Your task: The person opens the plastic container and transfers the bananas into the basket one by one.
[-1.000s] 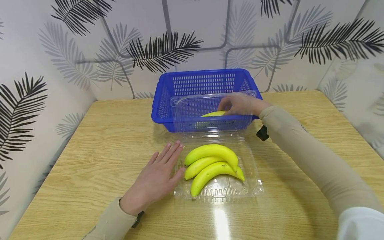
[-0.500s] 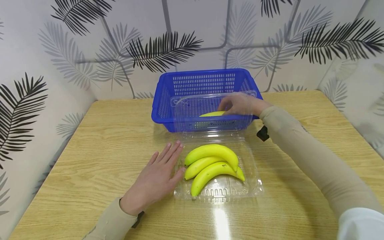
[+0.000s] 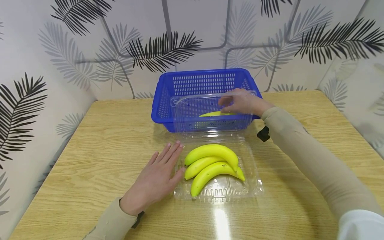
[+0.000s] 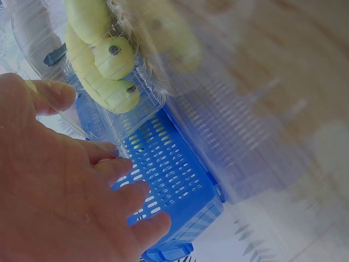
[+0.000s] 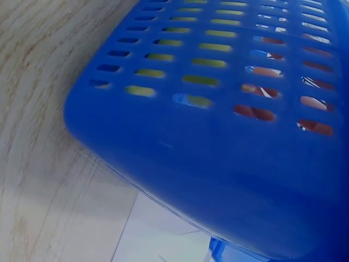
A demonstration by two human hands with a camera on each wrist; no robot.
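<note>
My left hand (image 3: 154,180) lies flat on the table, fingers straight, with its fingertips and thumb at the left edge of a clear plastic clamshell box (image 3: 252,186). Three yellow bananas (image 3: 211,151) lie in the box's base; its lid stands raised in front of a blue basket (image 3: 162,96). In the left wrist view the banana ends (image 4: 114,57) show through the plastic. Inside the basket, another banana (image 3: 210,114) lies partly behind the front rim. Just above it is my right hand (image 3: 240,101), seen through the lid, with a gap between thumb and fingers.
The basket's slotted wall (image 5: 163,131) fills most of the right wrist view, with yellow and bits of fingers behind the slots. A leaf-patterned wall (image 3: 198,30) rises behind the wooden table (image 3: 111,133).
My right hand has lifted slightly and its thumb and fingers have spread, so more of the basket's banana shows under it. The left hand and the boxed bananas have not moved.
</note>
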